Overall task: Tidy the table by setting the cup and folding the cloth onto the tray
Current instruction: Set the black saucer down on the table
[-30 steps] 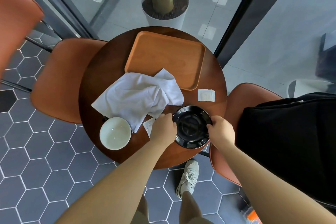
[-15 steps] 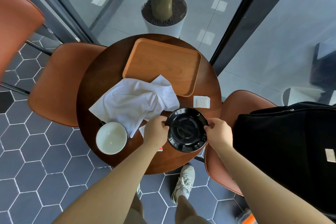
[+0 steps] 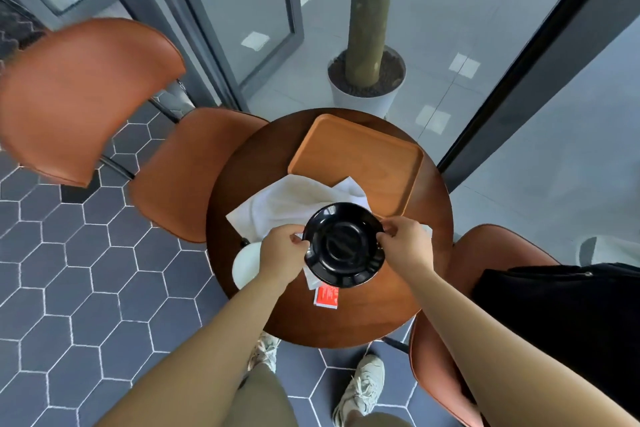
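Observation:
A black saucer (image 3: 343,246) hangs above the round wooden table (image 3: 408,305), held at its rim by both hands. My left hand (image 3: 282,251) pinches its left edge and my right hand (image 3: 405,243) its right edge. A crumpled white cloth (image 3: 277,208) lies under and behind the saucer. The empty wooden tray (image 3: 356,163) sits at the table's far side, just beyond the cloth. A white cup (image 3: 246,265) stands at the table's left edge, partly hidden by my left wrist.
A red-and-white sachet (image 3: 326,295) lies on the table below the saucer. Orange chairs stand at the left (image 3: 176,173) and right (image 3: 491,246); a black bag (image 3: 571,315) rests on the right one. A potted tree trunk (image 3: 367,80) stands behind glass.
Both hands have lifted the black saucer off the table and carried it up and away from me, over the cloth. The sachet underneath is now exposed. The view has tilted upward.

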The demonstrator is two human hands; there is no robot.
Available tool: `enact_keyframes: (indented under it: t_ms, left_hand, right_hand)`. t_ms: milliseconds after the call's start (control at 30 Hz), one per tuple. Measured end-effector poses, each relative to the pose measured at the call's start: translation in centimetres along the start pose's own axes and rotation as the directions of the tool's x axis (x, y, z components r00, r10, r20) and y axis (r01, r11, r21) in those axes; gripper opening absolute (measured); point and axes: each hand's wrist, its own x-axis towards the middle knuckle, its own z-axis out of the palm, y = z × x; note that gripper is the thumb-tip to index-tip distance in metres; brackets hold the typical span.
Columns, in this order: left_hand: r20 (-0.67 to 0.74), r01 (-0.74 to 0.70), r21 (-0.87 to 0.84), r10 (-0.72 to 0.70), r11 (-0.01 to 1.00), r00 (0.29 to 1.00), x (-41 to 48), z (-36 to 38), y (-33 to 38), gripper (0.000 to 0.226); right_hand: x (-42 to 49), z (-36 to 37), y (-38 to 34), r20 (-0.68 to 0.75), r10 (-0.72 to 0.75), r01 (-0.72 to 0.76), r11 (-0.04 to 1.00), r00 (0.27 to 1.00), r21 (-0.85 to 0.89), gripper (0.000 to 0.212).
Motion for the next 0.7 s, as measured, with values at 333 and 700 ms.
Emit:
enact_keyframes:
  t_ms: [333,700]
  left_hand:
    - [-0.018,0.003,-0.06,-0.004,0.998,1.0,5.2,-7.1,-2.2,0.019]
    - [-0.064,0.019,-0.029,-0.02,0.999,0.998,16.2,-14.2,-7.7,0.026]
  right_hand:
    - [3.0,5.6,-7.3,0.045,0.027,-0.023,0.996,0.999,-0.087,0.032]
    - [8.9,16.0,-15.8,0.058,-0.023,0.032,0.988,0.998,-0.153,0.042]
